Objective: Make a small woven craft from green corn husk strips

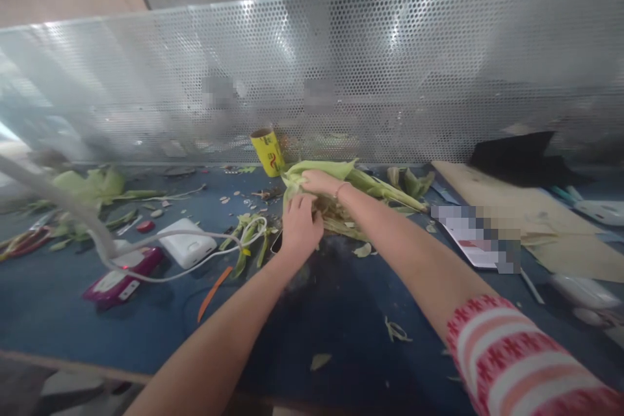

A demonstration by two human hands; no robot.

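Note:
A bundle of pale green leafy stalks [377, 187] lies on the blue table, its wide leaves around both hands and one long stem reaching right. My left hand [299, 224] presses its curled fingers on the near left side of the bundle. My right hand [319, 183] is closed on the upper leaves, just beyond the left one; the leaves hide part of its fingertips. Brownish dry strands show under my right wrist. A yellow cardboard tube [269, 153] leans just behind the bundle.
On the left are a white charger [188, 244] with a cable, a purple power strip [124, 278], an orange strip [214, 294] and leaf scraps. A phone-like device [468, 234] and brown paper [511, 198] lie right. A perforated metal screen [365, 71] stands behind.

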